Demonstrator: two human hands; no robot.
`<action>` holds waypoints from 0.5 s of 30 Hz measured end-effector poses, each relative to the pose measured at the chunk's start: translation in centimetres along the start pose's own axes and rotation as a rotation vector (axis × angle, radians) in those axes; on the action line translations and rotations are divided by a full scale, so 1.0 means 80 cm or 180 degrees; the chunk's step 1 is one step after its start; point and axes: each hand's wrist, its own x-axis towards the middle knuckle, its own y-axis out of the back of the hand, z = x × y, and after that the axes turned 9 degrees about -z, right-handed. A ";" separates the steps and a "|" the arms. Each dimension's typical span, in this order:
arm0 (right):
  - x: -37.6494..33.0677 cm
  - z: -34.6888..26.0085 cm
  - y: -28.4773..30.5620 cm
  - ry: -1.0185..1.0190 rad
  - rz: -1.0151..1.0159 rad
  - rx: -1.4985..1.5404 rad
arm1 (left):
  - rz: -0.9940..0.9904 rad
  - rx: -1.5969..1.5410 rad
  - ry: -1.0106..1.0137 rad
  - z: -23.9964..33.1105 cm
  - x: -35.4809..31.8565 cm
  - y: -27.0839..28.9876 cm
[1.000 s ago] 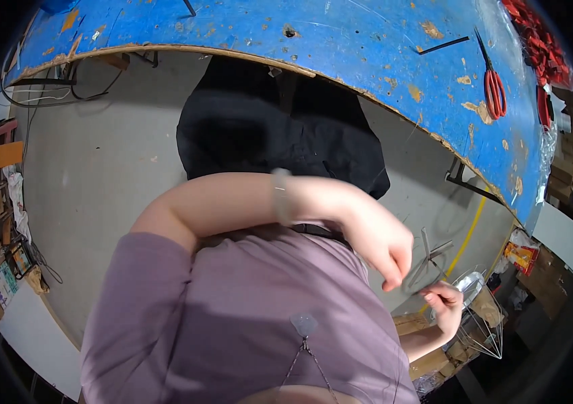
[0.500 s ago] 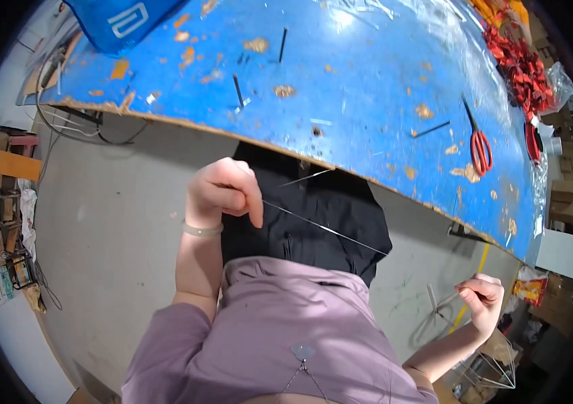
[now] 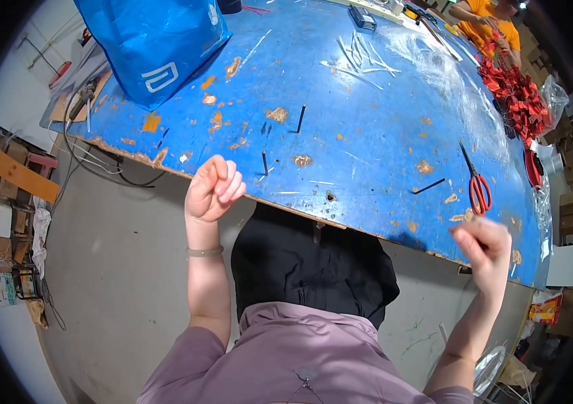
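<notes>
My left hand (image 3: 214, 188) is raised just off the table's near edge, its fingers curled closed. Whatever sits in its grip is too small or hidden to name. At the right, my right hand (image 3: 485, 249) is held over the near edge with thumb and forefinger pinched together; I cannot make out anything in the pinch. Scissors with red handles (image 3: 480, 194) lie on the blue table (image 3: 367, 158) just beyond my right hand. A thin black peg (image 3: 265, 163) stands near my left hand, with another black peg (image 3: 301, 118) farther back.
A blue bag (image 3: 158, 50) stands at the back left. A short black stick (image 3: 429, 185) is near the scissors. White strips (image 3: 362, 60) lie farther back. Red ribbon bows (image 3: 515, 94) are heaped along the right edge, where another person in orange (image 3: 502, 30) handles them.
Both hands have risen toward the table, the right one most. The view has shifted to show more of the tabletop. The thin shiny strand running from my left hand no longer shows clearly.
</notes>
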 end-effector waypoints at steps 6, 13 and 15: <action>0.107 0.012 0.000 -0.0301 0.0441 0.0029 | 0.1683 -0.0317 0.0130 0.017 0.046 0.004; 0.221 0.087 0.003 -0.0001 0.0530 0.0003 | 0.2310 0.1248 0.1029 0.021 0.099 0.016; 0.241 0.135 0.002 -0.0276 0.0434 -0.0240 | 0.2259 0.2597 0.1677 0.014 0.112 0.016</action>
